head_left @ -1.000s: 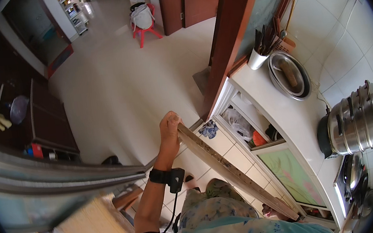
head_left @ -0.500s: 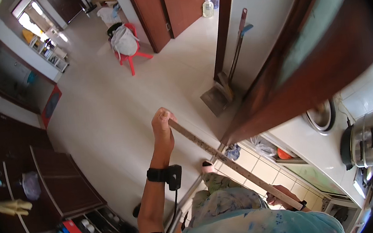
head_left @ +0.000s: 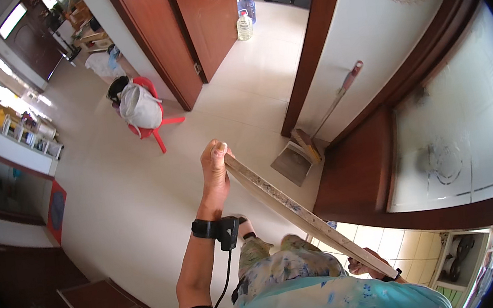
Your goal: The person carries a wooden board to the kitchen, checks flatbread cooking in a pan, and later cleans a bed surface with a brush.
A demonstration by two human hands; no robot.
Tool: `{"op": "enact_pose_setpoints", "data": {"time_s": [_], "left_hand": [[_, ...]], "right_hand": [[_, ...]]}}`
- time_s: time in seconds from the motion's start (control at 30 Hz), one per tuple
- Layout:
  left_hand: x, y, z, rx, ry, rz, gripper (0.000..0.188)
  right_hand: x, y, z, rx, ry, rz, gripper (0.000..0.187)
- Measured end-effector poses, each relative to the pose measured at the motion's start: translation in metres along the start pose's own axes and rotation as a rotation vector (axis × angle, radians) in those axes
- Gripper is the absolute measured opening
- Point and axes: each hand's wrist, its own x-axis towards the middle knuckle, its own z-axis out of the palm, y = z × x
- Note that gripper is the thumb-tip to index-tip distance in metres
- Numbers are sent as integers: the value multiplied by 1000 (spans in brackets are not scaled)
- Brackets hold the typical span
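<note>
Left hand (head_left: 216, 168) grips board's (head_left: 292, 206) far end; right hand (head_left: 359, 267) grips near end. Long axis runs diagonally, far left to near right.

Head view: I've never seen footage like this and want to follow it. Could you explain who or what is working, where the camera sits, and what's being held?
There is no robot here, just a person using two bare hands. The one view comes from a wide fisheye camera worn on the person's head, looking down, so straight edges bend and the corners go dark.

The left hand grips the upper end of a long, flat board, seen mostly along its speckled edge. The right hand, partly hidden, holds it near the lower end. A black device is strapped to the left wrist.

On the pale floor ahead stand a red stool bearing a light bag, and a dustpan with a broom.
</note>
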Motion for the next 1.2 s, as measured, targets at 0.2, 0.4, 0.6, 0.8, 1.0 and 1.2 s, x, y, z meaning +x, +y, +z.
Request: {"op": "enact_pose_setpoints", "data": {"time_s": [0.2, 0.4, 0.6, 0.8, 1.0, 1.2], "left_hand": [[134, -3, -5, -23, -185, -64, 46], [261, -24, 3, -21, -312, -118, 42], [387, -27, 25, -36, -371, -143, 41], [521, -40, 55, 5, -484, -173, 48], [654, -65, 100, -8, -655, -209, 54], [761, -98, 180, -40, -813, -277, 51]], "right_hand": [[55, -2, 49, 99, -125, -77, 30], [83, -34, 132, 232, -430, -192, 40], [127, -112, 221, 39, -201, -133, 20], [134, -176, 318, 179, -136, -271, 18], [141, -248, 433, 320, 54, -361, 18], [170, -316, 499, 505, -169, -431, 8]]}}
